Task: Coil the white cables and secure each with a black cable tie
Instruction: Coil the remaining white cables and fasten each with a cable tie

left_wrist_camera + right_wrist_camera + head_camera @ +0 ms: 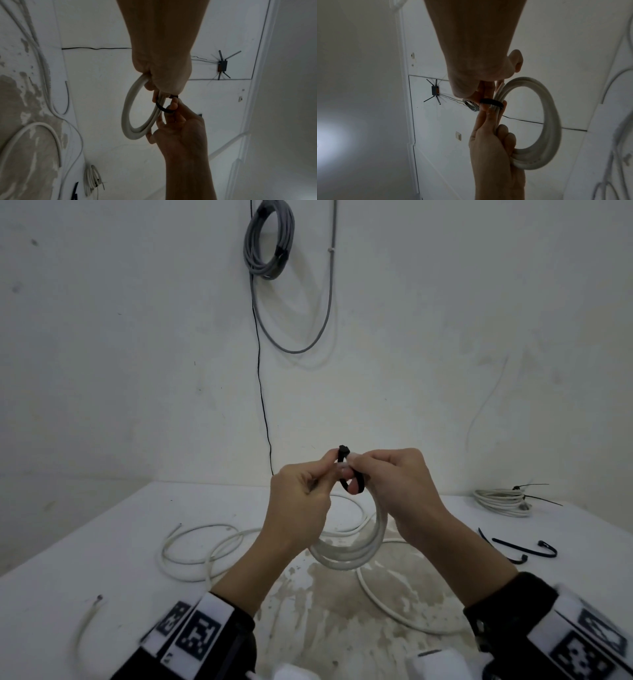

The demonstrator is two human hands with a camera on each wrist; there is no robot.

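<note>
While raised above the table [102,542], both hands' fingers pinch: left hand [301,494] coil [346,556], right hand [397,487] tie [346,470].

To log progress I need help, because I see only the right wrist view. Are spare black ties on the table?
Observer: Yes, loose black ties lie on the table, on the person's right.
Operator: Is any coil finished?
Observer: One tied white coil lies at the table's far right.
Operator: Where is the head of the tie in the hands?
Observer: The head of the black cable tie stands up between the left hand and right hand, above the held coil.
</note>
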